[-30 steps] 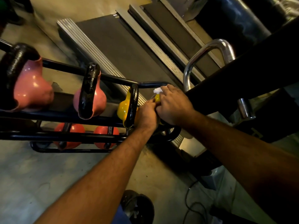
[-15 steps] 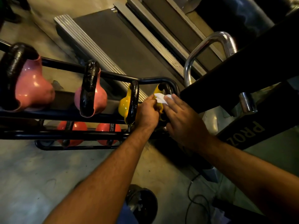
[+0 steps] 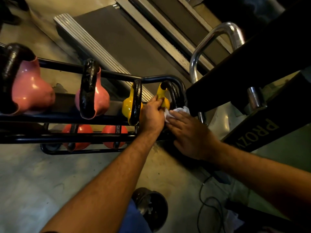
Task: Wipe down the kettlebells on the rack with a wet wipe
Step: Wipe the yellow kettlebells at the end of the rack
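Observation:
A black rack (image 3: 104,74) carries two pink kettlebells (image 3: 32,93) on the left and two yellow kettlebells at its right end. My left hand (image 3: 152,115) grips the rightmost yellow kettlebell (image 3: 162,96) low on its body. My right hand (image 3: 190,135) lies just right of it, fingers fairly straight, pressing a crumpled white wet wipe (image 3: 176,111) against the near right side of that kettlebell. The other yellow kettlebell (image 3: 129,105) stands untouched beside my left hand. Two orange kettlebells (image 3: 80,130) sit on the lower shelf.
A black machine frame (image 3: 262,105) with a chrome handle (image 3: 218,36) crowds the rack's right end. Treadmill decks (image 3: 117,39) lie behind the rack. A black bucket (image 3: 151,207) and a cable (image 3: 208,207) are on the concrete floor near my feet.
My right hand has slid the wipe down from the top of the rightmost yellow kettlebell to its lower right side. My left hand stays on that kettlebell.

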